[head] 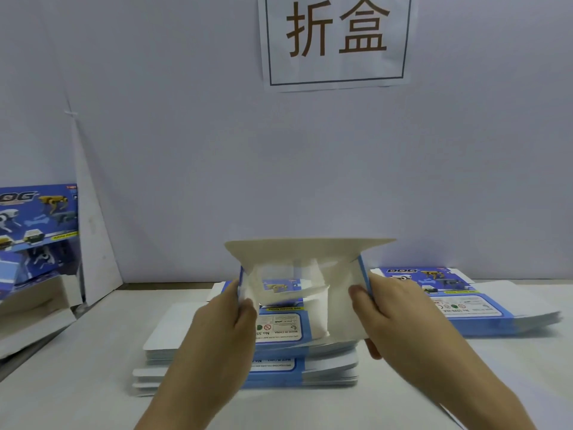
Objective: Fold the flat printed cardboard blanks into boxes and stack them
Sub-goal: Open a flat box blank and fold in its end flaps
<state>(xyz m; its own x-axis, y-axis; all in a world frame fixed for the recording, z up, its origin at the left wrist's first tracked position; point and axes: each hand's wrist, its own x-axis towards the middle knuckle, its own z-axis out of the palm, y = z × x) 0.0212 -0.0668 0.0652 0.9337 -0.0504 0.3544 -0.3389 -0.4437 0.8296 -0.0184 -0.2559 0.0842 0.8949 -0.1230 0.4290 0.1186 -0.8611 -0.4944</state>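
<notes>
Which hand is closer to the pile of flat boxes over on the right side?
Right. The right hand grips the open box just beside the pile; the left hand grips the box's other side, farther away.

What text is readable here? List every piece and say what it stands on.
"折盒": paper sign on the wall.
"DOG": top blank of the right pile.
"OG", start cut off: printed boxes at left.
"MADE IN CHINA" and "No.55", upside down: centre stack of blanks.
Fine print on the blanks: too blurred.
Nothing readable on the half-folded box gripped by left hand and right hand.
</notes>
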